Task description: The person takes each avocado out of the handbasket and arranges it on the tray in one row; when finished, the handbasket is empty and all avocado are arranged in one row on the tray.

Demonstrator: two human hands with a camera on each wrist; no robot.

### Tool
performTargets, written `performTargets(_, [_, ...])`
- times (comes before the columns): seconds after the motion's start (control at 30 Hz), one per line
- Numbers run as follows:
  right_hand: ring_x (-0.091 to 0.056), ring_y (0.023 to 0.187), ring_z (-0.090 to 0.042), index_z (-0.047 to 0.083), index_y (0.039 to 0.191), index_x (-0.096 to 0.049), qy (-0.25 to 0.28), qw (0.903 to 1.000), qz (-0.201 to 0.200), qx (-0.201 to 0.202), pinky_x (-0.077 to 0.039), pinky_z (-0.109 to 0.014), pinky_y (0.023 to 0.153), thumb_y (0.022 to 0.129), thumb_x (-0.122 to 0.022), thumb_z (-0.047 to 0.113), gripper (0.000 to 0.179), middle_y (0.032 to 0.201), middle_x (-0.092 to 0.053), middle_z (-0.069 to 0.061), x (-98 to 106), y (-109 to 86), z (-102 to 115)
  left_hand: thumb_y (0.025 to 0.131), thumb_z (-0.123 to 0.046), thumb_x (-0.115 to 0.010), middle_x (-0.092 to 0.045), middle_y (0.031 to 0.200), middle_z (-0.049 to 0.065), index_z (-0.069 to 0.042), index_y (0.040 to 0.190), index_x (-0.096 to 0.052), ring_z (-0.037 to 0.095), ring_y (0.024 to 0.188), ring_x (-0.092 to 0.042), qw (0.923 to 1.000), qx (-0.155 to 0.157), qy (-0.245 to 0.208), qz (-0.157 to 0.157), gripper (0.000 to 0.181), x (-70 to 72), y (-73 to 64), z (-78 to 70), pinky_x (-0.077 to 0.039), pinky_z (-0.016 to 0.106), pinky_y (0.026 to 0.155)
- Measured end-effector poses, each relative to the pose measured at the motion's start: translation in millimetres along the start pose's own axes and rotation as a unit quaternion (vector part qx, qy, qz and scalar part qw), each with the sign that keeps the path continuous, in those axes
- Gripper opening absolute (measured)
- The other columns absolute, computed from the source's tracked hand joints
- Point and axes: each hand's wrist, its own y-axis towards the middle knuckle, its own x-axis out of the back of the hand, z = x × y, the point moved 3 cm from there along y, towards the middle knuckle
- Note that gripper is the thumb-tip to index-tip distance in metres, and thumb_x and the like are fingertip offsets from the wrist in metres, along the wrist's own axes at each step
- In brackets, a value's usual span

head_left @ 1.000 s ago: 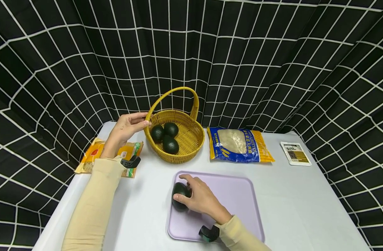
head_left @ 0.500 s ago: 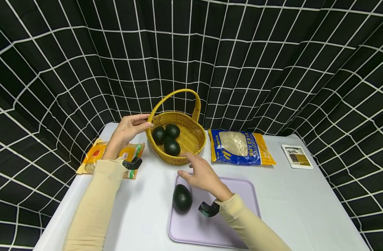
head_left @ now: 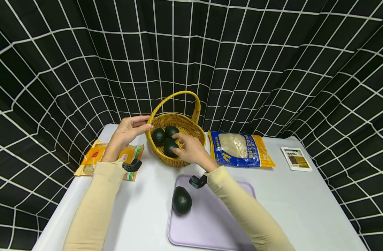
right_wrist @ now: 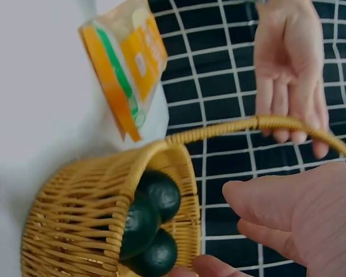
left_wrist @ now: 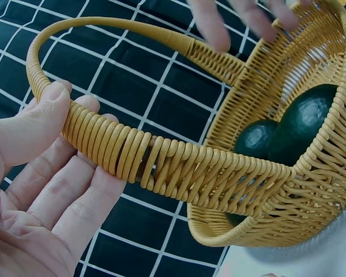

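Note:
A yellow woven basket holds three dark green avocados, the front avocado among them. My left hand pinches the left side of the basket's handle between thumb and fingers. Reaching over the basket's front rim, my right hand has its thumb and fingers spread around the right side of the front avocado; contact is hard to tell. In the right wrist view the right fingers look apart, with nothing gripped. Another avocado lies on the left edge of a lilac tray.
Right of the basket lies a blue and yellow food packet. A small white-edged packet is at the far right. Under the left forearm sits an orange packet. A black grid curtain hangs behind the white table.
My right hand has let go of the avocado on the tray and moved up and forward into the basket. The left hand keeps its hold on the handle.

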Motion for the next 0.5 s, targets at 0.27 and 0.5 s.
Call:
performTargets(0.27, [-0.06, 0.123, -0.034, 0.015, 0.143, -0.054, -0.014, 0.998, 0.049, -0.037, -0.052, -0.05, 0.101, 0.095, -0.071, 0.025, 0.052, 0.136, -0.063, -0.017, -14.4, 26.5, -10.4, 0.098, -0.027, -0.069, -0.064, 0.134, 0.021, -0.009, 0.146, -0.055, 0.02, 0.117, -0.066, 1.0, 0.0, 0.0, 0.0, 0.052, -1.1, 1.5, 1.2, -0.04, 0.049, 0.118])
performTargets(0.5, [-0.057, 0.128, -0.032, 0.018, 0.144, -0.053, -0.048, 0.9935, 0.077, -0.068, -0.05, -0.048, 0.106, 0.095, -0.072, 0.026, 0.054, 0.138, -0.061, -0.014, -30.0, 42.1, -15.2, 0.098, -0.027, -0.069, -0.066, 0.132, 0.019, -0.01, 0.145, -0.056, 0.013, 0.112, -0.066, 1.0, 0.003, -0.002, -0.008, 0.051, -0.1, 1.7, 4.5, -0.04, 0.05, 0.117])
